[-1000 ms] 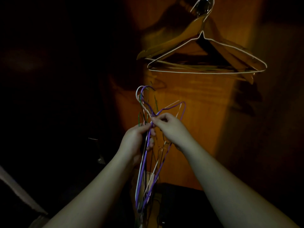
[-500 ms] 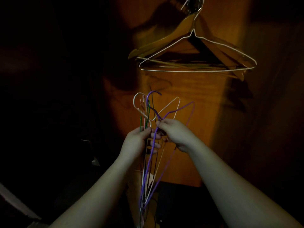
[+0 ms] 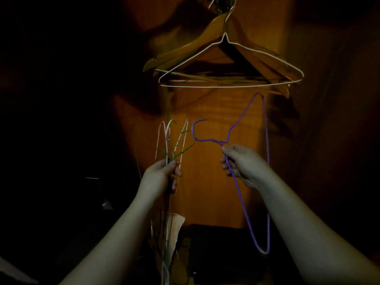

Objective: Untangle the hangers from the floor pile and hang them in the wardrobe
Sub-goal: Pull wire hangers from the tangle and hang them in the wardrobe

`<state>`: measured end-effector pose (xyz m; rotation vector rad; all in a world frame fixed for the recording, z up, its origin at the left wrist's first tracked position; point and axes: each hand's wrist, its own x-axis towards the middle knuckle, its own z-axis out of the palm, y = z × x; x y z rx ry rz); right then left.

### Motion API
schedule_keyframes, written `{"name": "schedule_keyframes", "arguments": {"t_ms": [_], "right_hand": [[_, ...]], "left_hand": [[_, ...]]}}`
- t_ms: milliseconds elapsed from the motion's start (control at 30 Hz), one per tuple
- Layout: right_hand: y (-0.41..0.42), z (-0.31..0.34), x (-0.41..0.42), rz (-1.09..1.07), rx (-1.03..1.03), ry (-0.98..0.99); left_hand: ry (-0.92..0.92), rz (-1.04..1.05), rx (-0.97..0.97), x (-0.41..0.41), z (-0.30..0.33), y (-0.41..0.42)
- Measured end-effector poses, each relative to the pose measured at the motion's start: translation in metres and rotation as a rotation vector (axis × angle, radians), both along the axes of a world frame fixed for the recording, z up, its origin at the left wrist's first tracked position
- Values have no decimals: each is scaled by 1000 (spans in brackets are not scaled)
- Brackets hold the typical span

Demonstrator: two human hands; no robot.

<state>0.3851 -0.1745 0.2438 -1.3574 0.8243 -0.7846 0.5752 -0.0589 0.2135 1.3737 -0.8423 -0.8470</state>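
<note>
My right hand [image 3: 243,164] grips a purple wire hanger [image 3: 266,161] just below its neck, with the hook pointing left and the body hanging down on the right. To its left, my left hand [image 3: 162,174] holds a bunch of wire hangers [image 3: 167,140], pink, white and green, their hooks sticking up. A green wire from the bunch reaches toward the purple hook; whether they touch is unclear. Above, a white wire hanger [image 3: 230,85] and several wooden hangers [image 3: 185,51] hang in the wardrobe.
The orange wooden back panel [image 3: 209,192] of the wardrobe stands behind my hands. Dark objects and a pale piece of cloth or paper [image 3: 174,225] lie at the bottom. The left and right of the scene are in deep shadow.
My right hand has pulled the purple hanger rightward out of the bunch, and the two hands have moved apart. The view has tilted so the hung hangers sit lower.
</note>
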Motion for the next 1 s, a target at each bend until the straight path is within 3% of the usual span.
{"name": "schedule_keyframes", "arguments": {"t_ms": [500, 800, 900, 1000], "right_hand": [[17, -23, -3, -67, 99, -59], [-1, -28, -29, -127, 208, -135], [-16, -25, -42, -157, 39, 39], [-32, -11, -56, -275, -309, 415]], "left_hand": [[154, -129, -70, -27, -8, -8], [266, -13, -84, -16, -10, -7], [263, 17, -86, -14, -3, -6], [287, 11, -99, -11, 3, -5]]}}
